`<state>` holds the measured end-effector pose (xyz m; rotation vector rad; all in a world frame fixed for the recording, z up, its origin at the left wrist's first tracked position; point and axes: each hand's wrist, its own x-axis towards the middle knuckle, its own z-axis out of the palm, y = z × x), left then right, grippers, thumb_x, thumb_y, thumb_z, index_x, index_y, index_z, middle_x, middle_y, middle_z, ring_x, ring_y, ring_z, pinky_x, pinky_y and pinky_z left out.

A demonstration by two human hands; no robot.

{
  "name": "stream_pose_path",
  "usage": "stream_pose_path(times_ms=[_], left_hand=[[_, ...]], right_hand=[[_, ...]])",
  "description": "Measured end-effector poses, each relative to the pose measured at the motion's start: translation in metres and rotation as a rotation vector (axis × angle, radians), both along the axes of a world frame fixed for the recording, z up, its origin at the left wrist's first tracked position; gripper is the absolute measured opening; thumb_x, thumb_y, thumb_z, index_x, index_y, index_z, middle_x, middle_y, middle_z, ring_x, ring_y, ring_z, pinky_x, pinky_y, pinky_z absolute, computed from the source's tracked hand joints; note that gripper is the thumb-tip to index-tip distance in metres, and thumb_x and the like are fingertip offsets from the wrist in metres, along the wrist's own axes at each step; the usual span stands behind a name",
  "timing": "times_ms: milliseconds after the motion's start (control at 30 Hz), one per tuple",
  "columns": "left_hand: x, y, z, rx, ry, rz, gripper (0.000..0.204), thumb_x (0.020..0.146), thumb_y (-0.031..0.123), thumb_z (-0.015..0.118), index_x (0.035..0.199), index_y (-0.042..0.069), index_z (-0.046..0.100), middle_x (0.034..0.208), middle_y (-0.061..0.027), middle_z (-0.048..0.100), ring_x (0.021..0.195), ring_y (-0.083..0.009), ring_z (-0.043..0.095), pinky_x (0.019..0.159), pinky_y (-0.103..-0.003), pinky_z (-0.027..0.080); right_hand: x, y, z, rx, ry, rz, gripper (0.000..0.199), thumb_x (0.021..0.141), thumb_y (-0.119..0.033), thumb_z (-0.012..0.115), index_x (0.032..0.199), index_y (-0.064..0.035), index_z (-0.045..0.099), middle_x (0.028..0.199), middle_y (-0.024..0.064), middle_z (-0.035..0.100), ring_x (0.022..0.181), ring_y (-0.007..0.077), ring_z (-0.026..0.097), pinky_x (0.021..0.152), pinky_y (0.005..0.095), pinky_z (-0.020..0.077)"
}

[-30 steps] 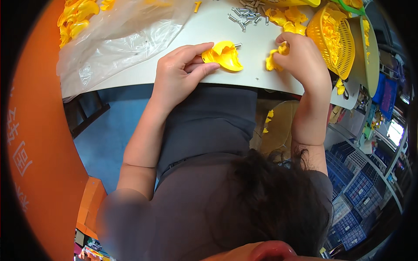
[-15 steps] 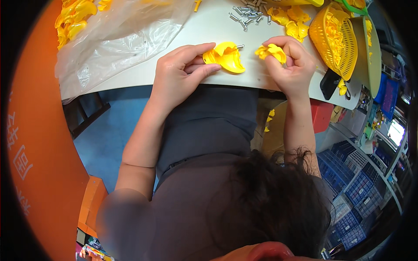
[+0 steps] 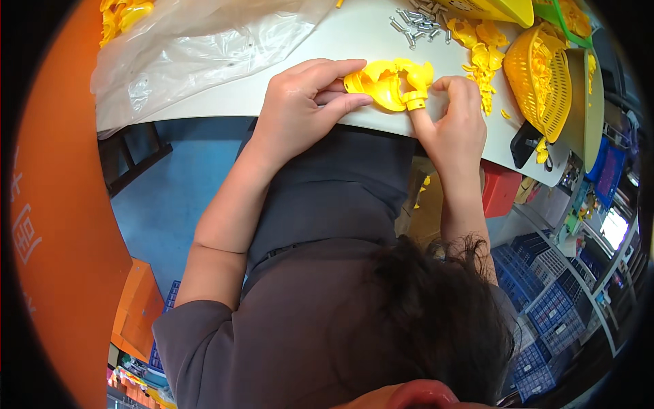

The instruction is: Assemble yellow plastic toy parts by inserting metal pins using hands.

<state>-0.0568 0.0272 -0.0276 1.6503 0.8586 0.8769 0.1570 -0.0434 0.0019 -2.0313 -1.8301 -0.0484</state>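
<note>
My left hand (image 3: 300,105) pinches a glossy yellow curved plastic shell (image 3: 385,88) by its left end, thumb below and fingers above. At the shell's right side is a smaller yellow plastic piece (image 3: 418,78) with a round collar at its near end. My right hand (image 3: 453,119) grips that piece, its thumb against the collar and its fingers curled on the right. The two yellow parts meet edge to edge just above the table's near edge; whether they are joined, I cannot tell.
Several metal pins (image 3: 419,27) lie at the back of the white table (image 3: 272,88). Loose yellow pieces (image 3: 484,61) and a yellow basket (image 3: 562,102) are on the right, near a dark phone (image 3: 524,144). A clear plastic bag (image 3: 197,61) covers the left.
My right hand has moved left, bringing its yellow piece against the shell in my left hand. A metal pin seen at the shell's edge is now out of sight. The view has shifted slightly.
</note>
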Motion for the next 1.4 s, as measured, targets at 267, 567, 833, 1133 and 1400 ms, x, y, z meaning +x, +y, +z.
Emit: stream_pose_path(times_ms=[267,567,833,1133,1400], left_hand=[[-0.004,-0.001,-0.003,-0.061,0.019,-0.017,0.039,0.083,-0.004,0.076,0.121,-0.004,0.067,0.1,-0.0078,0.065,0.085,-0.0084,0.066,0.076,-0.019,0.057],[-0.016,-0.008,-0.007,-0.091,-0.069,0.125,0.037,0.079,0.006,0.082,0.114,0.001,0.072,0.084,-0.0055,0.066,0.072,-0.0073,0.065,0.067,-0.02,0.056],[-0.012,-0.005,-0.007,-0.073,-0.06,0.12,0.036,0.079,0.006,0.082,0.113,0.001,0.072,0.085,-0.0056,0.067,0.072,-0.0082,0.066,0.067,-0.021,0.057],[-0.011,-0.008,-0.011,0.015,-0.07,0.122,0.037,0.079,0.007,0.082,0.113,0.002,0.071,0.088,-0.0077,0.069,0.069,-0.0097,0.067,0.065,-0.022,0.057],[-0.009,-0.013,-0.007,-0.002,-0.067,0.146,0.043,0.08,-0.004,0.078,0.121,-0.001,0.068,0.098,-0.0074,0.07,0.087,-0.0111,0.071,0.077,-0.022,0.059]], right_hand=[[0.035,0.007,0.043,-0.23,0.282,0.147,0.042,0.077,-0.011,0.079,0.116,-0.0078,0.064,0.122,0.0075,0.061,0.093,0.0219,0.063,0.074,0.0321,0.0513],[0.041,0.037,0.03,-0.461,0.205,0.521,0.044,0.081,-0.011,0.075,0.124,-0.0129,0.064,0.128,0.0107,0.055,0.111,0.0254,0.059,0.092,0.0339,0.0505],[0.042,0.013,0.04,-0.537,0.305,0.253,0.047,0.076,-0.012,0.081,0.121,-0.0108,0.065,0.123,0.0096,0.055,0.092,0.0221,0.064,0.082,0.0296,0.0536],[0.012,0.005,0.04,-0.178,0.468,0.359,0.051,0.072,-0.001,0.077,0.121,-0.0056,0.065,0.119,0.0118,0.058,0.096,0.0224,0.065,0.082,0.0298,0.0566],[-0.027,0.019,0.021,-0.075,0.419,0.435,0.054,0.074,-0.007,0.079,0.126,-0.0074,0.066,0.117,0.0124,0.061,0.1,0.0224,0.063,0.077,0.0295,0.0539]])
